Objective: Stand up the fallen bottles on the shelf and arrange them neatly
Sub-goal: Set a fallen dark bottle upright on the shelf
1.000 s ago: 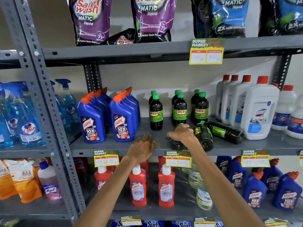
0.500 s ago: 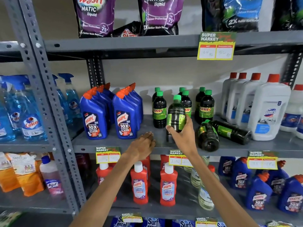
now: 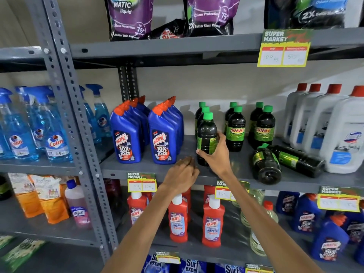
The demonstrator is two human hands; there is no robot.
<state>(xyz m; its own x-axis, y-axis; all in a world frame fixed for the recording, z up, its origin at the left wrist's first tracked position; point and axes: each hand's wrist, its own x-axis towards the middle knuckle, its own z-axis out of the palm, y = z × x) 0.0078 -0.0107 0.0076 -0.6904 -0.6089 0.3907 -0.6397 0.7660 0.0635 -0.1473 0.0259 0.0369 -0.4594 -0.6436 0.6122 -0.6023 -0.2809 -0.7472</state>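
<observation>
- A dark bottle [image 3: 206, 137] with a green cap is gripped around its lower body by the right hand [image 3: 216, 154], upright, at the front of the left-hand row on the shelf [image 3: 149, 167]
- The left hand [image 3: 182, 175] is rested loosely curled on the shelf's front edge, with nothing held
- The bottle's base seems to be on or just above the shelf; which cannot be told, as the hand hides it
- The bottle should be set flat in line with the two behind it, and the grip eased off only once it is seen to stand steady
- Its label is turned to the side, so a twist to face it forward, like the rows to the right, would be judged neater
- Two fallen bottles [image 3: 283, 161] are left lying nearer the right end, one pointing at the front edge; these are judged the next to be stood up
- Care is needed that the standing rows are not knocked by the wrist
</observation>
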